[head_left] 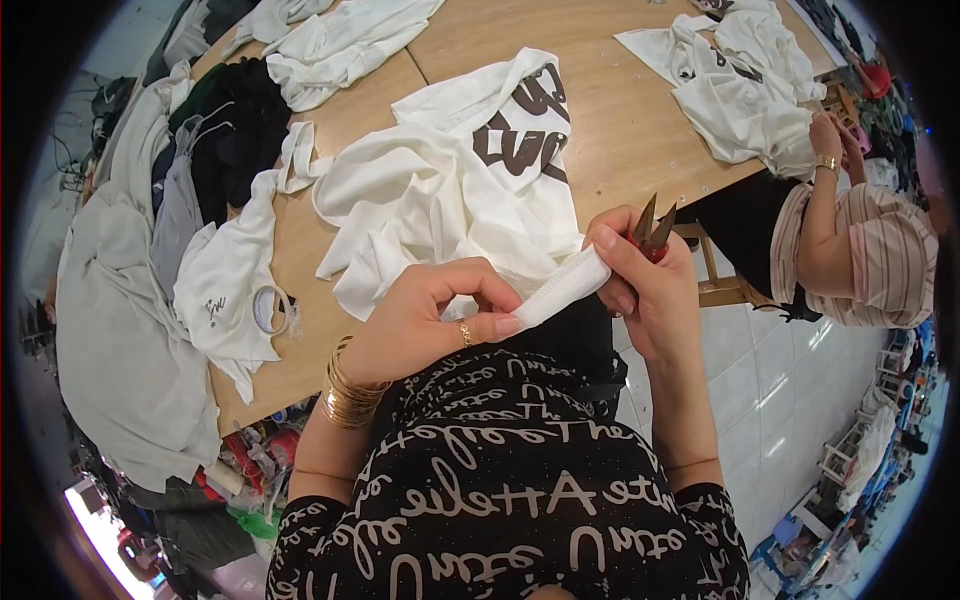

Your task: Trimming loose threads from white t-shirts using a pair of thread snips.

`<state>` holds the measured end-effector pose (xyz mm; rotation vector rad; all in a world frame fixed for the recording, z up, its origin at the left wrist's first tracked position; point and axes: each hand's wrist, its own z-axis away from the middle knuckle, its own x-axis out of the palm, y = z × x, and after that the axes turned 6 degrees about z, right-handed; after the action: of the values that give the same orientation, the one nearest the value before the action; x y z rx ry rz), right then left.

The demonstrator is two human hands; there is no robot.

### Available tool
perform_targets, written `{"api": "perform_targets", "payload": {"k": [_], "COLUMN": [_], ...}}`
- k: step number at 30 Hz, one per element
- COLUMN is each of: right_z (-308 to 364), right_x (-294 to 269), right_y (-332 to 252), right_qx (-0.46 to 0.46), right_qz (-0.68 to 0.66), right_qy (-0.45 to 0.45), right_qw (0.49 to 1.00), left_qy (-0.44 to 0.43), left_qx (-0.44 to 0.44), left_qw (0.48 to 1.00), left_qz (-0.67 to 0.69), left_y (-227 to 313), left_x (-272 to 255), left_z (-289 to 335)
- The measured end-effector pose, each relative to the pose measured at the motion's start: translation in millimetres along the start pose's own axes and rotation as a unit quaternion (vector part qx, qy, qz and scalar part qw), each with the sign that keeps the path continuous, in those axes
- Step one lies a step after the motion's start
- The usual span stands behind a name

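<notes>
A white garment with dark brown printed lettering [440,170] lies bunched on the wooden table, its near edge drawn toward me. My left hand [440,315], with a ring and several gold bangles, pinches the stitched hem between thumb and fingers. The other end of that hem band [565,285] is gripped between the thumb and fingers of my right hand [645,275]. In the same right hand sits a small pair of thread snips [652,232], red at the handle, blades pointing up and away from the cloth. The palm side of the right hand is hidden.
Left on the table are a white printed cloth piece [230,280], a tape roll [268,308], black clothes [240,130] and a pale grey fabric heap [130,300]. More white garments [745,85] lie far right, where a co-worker [850,240] in a striped top handles them. A wooden stool [722,290] stands nearby.
</notes>
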<state>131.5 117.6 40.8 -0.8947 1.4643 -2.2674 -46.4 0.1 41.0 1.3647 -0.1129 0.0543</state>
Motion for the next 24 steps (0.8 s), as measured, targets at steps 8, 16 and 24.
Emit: {"api": "perform_targets", "payload": {"k": [8, 16, 24], "right_z": [-3, -7, 9], "right_x": [0, 0, 24], "right_y": [2, 4, 42], "right_qx": [0.008, -0.005, -0.471], "right_qz": [-0.009, -0.029, 0.457], "right_qy": [0.007, 0.029, -0.024], "right_qw": [1.0, 0.999, 0.755], "left_qy": [-0.015, 0.112, 0.089], "left_qx": [-0.021, 0.065, -0.097], "left_qw": [0.999, 0.989, 0.919], "left_qz": [0.042, -0.07, 0.373], "left_y": [-2, -10, -33], "left_x": [-2, 1, 23], "left_z": [1, -3, 1]}}
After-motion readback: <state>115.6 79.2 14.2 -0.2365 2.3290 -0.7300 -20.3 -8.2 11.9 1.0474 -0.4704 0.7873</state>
